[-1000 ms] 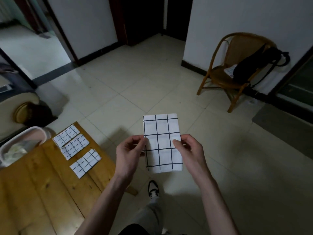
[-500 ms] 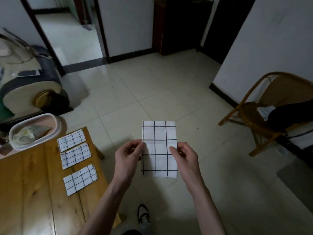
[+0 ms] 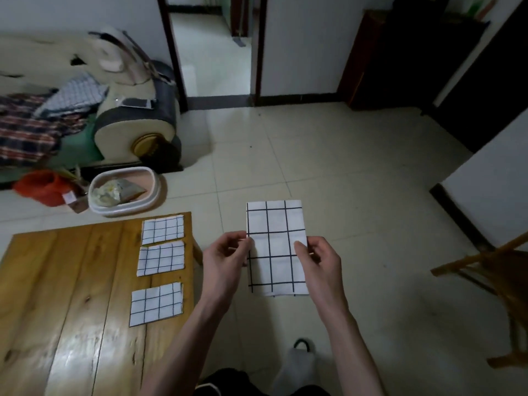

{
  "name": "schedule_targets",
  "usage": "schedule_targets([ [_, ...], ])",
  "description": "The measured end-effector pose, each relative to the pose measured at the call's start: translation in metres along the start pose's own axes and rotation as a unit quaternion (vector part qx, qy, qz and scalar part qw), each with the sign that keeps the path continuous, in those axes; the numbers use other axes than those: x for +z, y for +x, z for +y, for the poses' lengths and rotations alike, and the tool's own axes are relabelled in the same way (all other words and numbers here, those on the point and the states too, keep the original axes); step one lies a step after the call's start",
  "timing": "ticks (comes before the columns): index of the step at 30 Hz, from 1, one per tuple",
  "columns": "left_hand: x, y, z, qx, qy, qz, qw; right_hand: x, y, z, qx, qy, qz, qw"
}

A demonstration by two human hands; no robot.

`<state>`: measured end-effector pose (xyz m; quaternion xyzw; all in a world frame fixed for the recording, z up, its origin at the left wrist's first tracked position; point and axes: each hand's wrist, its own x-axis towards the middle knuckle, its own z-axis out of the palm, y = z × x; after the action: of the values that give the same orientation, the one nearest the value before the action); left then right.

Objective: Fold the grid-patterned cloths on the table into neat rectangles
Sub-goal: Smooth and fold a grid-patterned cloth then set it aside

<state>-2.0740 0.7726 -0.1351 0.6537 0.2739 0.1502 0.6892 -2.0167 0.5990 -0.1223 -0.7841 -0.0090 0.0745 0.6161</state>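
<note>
Wooden table (image 3: pixel 71 281) holds 3 folded cloths (image 3: pixel 156 303) over tiles (image 3: pixel 328 155).

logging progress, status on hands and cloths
Left hand and right hand each pinch a side of the folded cloth, held over the floor. Three folded cloths lie on the table. Nothing in the way.

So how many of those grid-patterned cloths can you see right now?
4. Three lie folded in a column along the wooden table's right edge: far cloth, middle cloth, near cloth. The held cloth is pinched between left hand and right hand. None appear hidden.
</note>
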Motion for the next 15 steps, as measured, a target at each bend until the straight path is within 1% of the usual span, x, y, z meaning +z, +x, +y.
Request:
schedule_targets([
  [4, 0.003, 0.033, 0.002, -0.007, -0.003, 0.076, 0.997, 0.02, 0.054, -0.007, -0.012, -0.018, -0.082, 0.996],
  [8, 0.004, 0.061, 0.008, -0.016, -0.012, 0.165, 0.986, 0.045, 0.109, -0.015, -0.025, -0.033, -0.17, 0.985],
  [15, 0.009, 0.082, 0.013, -0.038, -0.029, 0.316, 0.948, 0.087, 0.178, -0.025, -0.047, -0.05, -0.313, 0.947],
])
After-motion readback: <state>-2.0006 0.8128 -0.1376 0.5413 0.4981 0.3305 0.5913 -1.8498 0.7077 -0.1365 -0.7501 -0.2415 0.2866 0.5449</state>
